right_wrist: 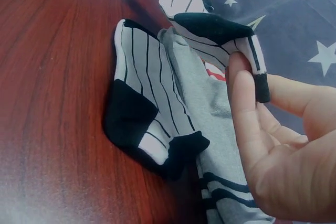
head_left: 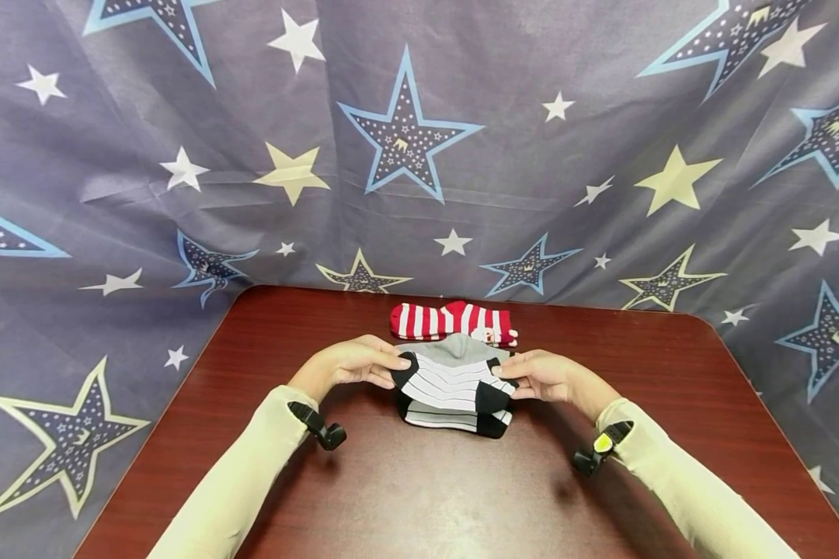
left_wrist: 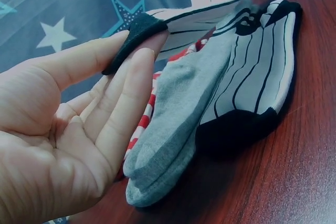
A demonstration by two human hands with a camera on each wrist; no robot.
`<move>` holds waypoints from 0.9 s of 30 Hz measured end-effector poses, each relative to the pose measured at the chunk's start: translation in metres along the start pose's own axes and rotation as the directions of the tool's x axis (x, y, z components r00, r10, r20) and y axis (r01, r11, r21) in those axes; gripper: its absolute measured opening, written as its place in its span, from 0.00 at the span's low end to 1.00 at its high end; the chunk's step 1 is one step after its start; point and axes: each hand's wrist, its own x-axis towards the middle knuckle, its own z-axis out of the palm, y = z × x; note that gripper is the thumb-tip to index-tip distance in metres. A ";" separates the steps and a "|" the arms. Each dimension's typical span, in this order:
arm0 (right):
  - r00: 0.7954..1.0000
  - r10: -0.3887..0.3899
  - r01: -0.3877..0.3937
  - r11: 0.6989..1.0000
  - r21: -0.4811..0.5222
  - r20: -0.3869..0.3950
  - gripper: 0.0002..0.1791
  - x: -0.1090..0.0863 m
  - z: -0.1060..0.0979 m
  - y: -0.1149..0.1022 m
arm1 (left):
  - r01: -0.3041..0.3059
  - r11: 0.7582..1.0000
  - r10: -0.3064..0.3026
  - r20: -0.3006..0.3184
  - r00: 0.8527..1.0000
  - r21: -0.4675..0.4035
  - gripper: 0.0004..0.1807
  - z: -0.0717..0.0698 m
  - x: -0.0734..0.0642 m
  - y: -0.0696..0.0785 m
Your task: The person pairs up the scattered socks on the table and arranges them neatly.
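A white sock with thin black stripes and black toe and heel (head_left: pixel 443 382) is stretched between both hands, raised above the table. My left hand (head_left: pixel 358 362) pinches its black toe between thumb and fingers. At the cuff end, my right hand (head_left: pixel 547 376) pinches the sock's black-edged opening. Below it a matching striped sock (head_left: pixel 439 418) lies flat on the table, its black heel toward the right in the head view. Just behind are grey socks (head_left: pixel 454 349), one on another, with dark bands at the cuff in the right wrist view.
Red-and-white striped socks (head_left: pixel 433 321) lie at the back of the dark red wooden table (head_left: pixel 391 497), behind the grey ones. A star-patterned cloth (head_left: pixel 531 202) hangs along the table's far edge and sides. Each wrist wears a black camera mount (head_left: pixel 327 432).
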 end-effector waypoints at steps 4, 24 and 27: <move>1.000 0.005 -0.005 1.000 -0.012 -0.001 0.15 0.001 0.001 -0.001 | 0.012 1.000 -0.012 -0.008 1.000 0.008 0.05 0.002 0.002 0.001; 1.000 0.011 -0.013 0.991 -0.130 -0.014 0.12 0.007 0.004 -0.003 | 0.049 0.994 -0.047 -0.024 0.999 0.095 0.08 0.015 0.012 0.001; 1.000 0.015 -0.018 0.989 -0.144 -0.018 0.13 0.007 0.005 -0.003 | 0.054 0.993 -0.051 -0.032 0.998 0.100 0.08 0.016 0.013 0.001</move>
